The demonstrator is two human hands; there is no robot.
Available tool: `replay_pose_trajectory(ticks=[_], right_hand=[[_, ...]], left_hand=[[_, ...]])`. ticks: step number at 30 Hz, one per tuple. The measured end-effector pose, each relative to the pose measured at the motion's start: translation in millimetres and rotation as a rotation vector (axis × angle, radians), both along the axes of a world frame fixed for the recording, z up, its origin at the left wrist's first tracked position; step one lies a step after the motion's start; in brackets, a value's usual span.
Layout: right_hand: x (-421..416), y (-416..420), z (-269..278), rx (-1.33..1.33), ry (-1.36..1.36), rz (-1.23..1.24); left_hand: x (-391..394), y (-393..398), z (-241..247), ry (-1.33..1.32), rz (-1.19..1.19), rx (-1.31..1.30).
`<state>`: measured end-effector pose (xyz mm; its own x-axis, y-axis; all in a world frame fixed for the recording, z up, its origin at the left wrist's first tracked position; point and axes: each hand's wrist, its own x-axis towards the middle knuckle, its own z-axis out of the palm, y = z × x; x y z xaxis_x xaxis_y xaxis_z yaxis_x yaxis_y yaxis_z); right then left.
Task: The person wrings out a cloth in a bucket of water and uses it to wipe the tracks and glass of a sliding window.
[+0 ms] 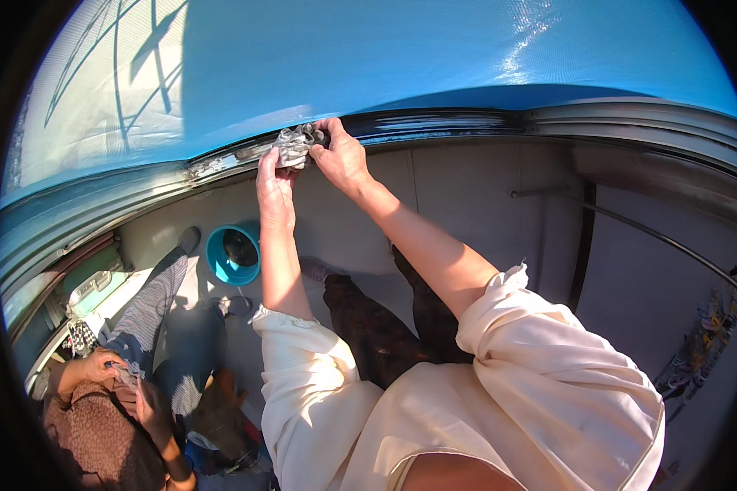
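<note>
A crumpled grey-white cloth (pixel 295 147) is bunched between my two hands, over the dark sliding-window track (pixel 430 124). My left hand (pixel 276 190) grips its near left side, with the fingertips partly hidden under the folds. From the right, my right hand (pixel 343 156) pinches the cloth between thumb and fingers. The track looks dark and glossy to the right of the cloth. To the left it bears pale, patchy streaks. Just beyond the track, blue sheeting or mesh (pixel 356 55) spreads across the top of the view.
A turquoise bucket (pixel 212 255) with dark contents stands on the floor at left. Another person (pixel 107 423), lower left, holds a greyish cloth (pixel 124 374). A pale green case (pixel 98 291) lies near that person. A metal rail (pixel 651 233) runs along the right, with clips (pixel 706 337) hanging below.
</note>
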<state>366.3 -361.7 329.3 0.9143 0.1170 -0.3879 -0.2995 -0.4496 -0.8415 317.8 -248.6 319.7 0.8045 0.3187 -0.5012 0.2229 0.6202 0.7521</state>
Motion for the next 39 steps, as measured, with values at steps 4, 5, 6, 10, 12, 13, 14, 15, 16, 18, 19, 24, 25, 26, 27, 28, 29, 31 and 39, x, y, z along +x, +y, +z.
replay_pose_trajectory(ticks=[4, 5, 6, 10, 12, 13, 14, 15, 16, 18, 19, 24, 25, 26, 27, 28, 29, 31, 39], right_hand=[[-48.3, 70.3, 8.1, 0.172, -0.086, 0.092], [-63.1, 87.1, 9.2, 0.225, -0.097, 0.127], [-81.8, 106.5, 11.7, 0.255, -0.103, 0.173], [-152.6, 166.9, 5.0, 0.340, -0.142, 0.331], [-188.9, 194.7, -9.5, 0.335, -0.128, 0.415], [-205.5, 207.4, -17.6, 0.384, -0.051, 0.439], [-222.4, 218.2, -26.9, 0.379, 0.020, 0.472], [-233.6, 228.7, -37.5, 0.366, 0.080, 0.500], [-244.8, 235.4, -54.5, 0.409, 0.112, 0.513], [-262.6, 249.5, -89.5, 0.492, 0.244, 0.513], [-272.7, 254.9, -106.9, 0.528, 0.233, 0.462], [-291.6, 271.4, -191.8, 0.407, 0.270, 0.482], [-293.2, 272.0, -206.2, 0.293, 0.294, 0.472], [-295.0, 271.3, -220.8, 0.207, 0.272, 0.459], [-296.6, 273.4, -231.4, 0.129, 0.257, 0.452], [-292.3, 277.1, -243.5, 0.023, 0.195, 0.474], [-287.3, 278.5, -257.8, -0.090, 0.182, 0.512], [-280.2, 286.8, -282.0, -0.183, 0.159, 0.513], [-271.0, 272.3, -359.0, -0.223, -0.030, 0.689]], left_hand=[[-59.9, 56.4, 3.6, -0.110, 0.282, -0.159], [-77.7, 69.7, 5.0, -0.140, 0.363, -0.198], [-104.0, 86.5, 3.7, -0.168, 0.417, -0.216], [-186.5, 132.0, -4.7, -0.227, 0.620, -0.239], [-226.8, 155.2, -17.2, -0.247, 0.722, -0.306], [-246.8, 166.0, -24.5, -0.254, 0.759, -0.348], [-266.7, 175.6, -32.9, -0.253, 0.757, -0.355], [-281.4, 185.4, -42.3, -0.259, 0.748, -0.371], [-296.9, 190.6, -52.9, -0.265, 0.749, -0.423], [-322.8, 204.0, -76.1, -0.217, 0.760, -0.445], [-330.7, 208.0, -82.7, -0.173, 0.761, -0.431], [-349.5, 232.3, -142.8, 0.041, 0.656, -0.356], [-350.9, 236.2, -157.7, 0.109, 0.658, -0.350], [-351.8, 238.5, -172.8, 0.177, 0.659, -0.344], [-353.2, 242.2, -184.8, 0.249, 0.666, -0.329], [-352.6, 248.7, -198.4, 0.219, 0.605, -0.294], [-350.3, 251.6, -213.2, 0.198, 0.546, -0.255], [-345.8, 260.7, -252.3, 0.372, 0.555, -0.170], [-325.3, 266.7, -366.7, 1.123, -0.076, 0.912]])
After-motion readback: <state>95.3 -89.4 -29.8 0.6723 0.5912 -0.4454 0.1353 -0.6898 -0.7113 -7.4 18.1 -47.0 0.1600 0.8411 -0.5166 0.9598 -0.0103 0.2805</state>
